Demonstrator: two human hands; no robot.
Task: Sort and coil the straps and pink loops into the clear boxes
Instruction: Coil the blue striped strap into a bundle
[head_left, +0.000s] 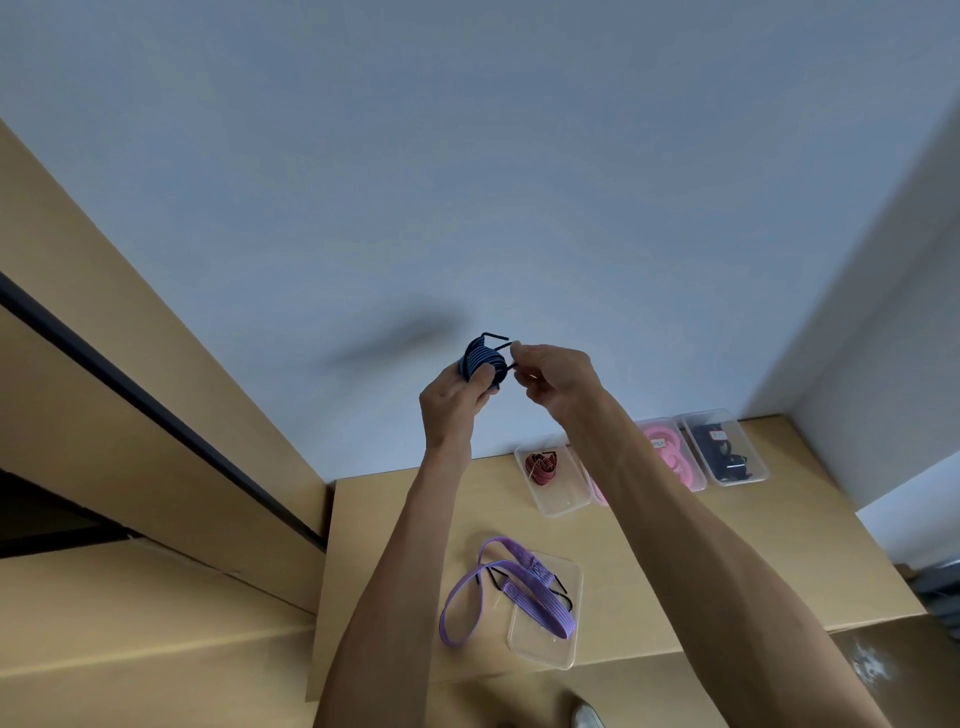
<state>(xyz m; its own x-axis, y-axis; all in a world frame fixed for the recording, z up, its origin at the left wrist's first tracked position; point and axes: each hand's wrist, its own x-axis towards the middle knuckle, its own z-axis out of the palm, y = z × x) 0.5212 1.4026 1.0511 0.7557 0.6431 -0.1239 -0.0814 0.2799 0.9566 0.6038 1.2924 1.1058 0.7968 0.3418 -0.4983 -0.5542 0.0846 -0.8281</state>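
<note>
While the blue strap (480, 361) is wound up in the air, we judge the coiling step to be nearly finished.

With our left hand (454, 402) we grip the coil, fingers and thumb curled round it, and our right hand (553, 376) pinches the black end of the strap just beside the coil, so neither hand is free. We hold the strap raised in front of the wall, well above the table (727, 561) and apart from every box. The coil's axis seems to run roughly left to right, towards the right hand, with two black ends poking up and to the right. Next, we judge, the loose end must be tucked or wrapped tight so the coil keeps, then lowered into a clear box. The purple strap (511, 590) lies uncoiled across the near box (545, 652); the far box (563, 506) holds a red coil.
</note>
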